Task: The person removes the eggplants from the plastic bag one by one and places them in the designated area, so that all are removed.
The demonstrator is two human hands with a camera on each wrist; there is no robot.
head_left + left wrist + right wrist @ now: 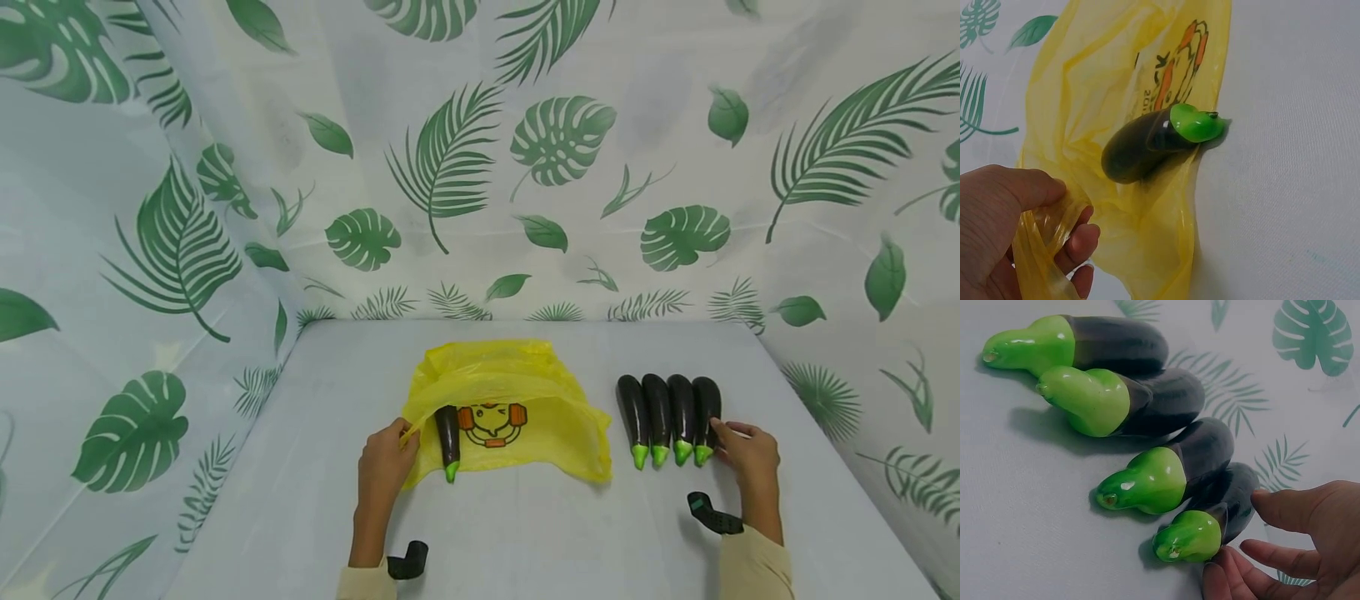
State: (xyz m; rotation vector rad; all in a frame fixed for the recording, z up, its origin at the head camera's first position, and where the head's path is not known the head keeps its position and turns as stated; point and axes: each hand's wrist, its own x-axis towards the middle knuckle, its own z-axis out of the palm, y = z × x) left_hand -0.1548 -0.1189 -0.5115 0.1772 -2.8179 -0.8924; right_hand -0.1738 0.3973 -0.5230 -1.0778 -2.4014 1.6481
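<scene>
My left hand [385, 468] pinches the left edge of a yellow plastic bag [570, 433] with a cartoon print. Thumb and fingertips crumple the film between them in the left wrist view. One eggplant [448, 437] with a green cap lies in the bag's mouth, its cap toward me and sticking out past the edge. At the right, several glossy dark eggplants [658, 421] lie side by side, caps toward me. My right hand [750, 454] is at the rightmost eggplant [1235, 494], thumb tip against its dark body and fingers loosely extended beside its cap.
A white table [555, 533] carries everything. Leaf-printed white cloth [480, 167] rises behind it and along both sides. A black device [408, 560] is worn at the left wrist and another black device [714, 514] at the right.
</scene>
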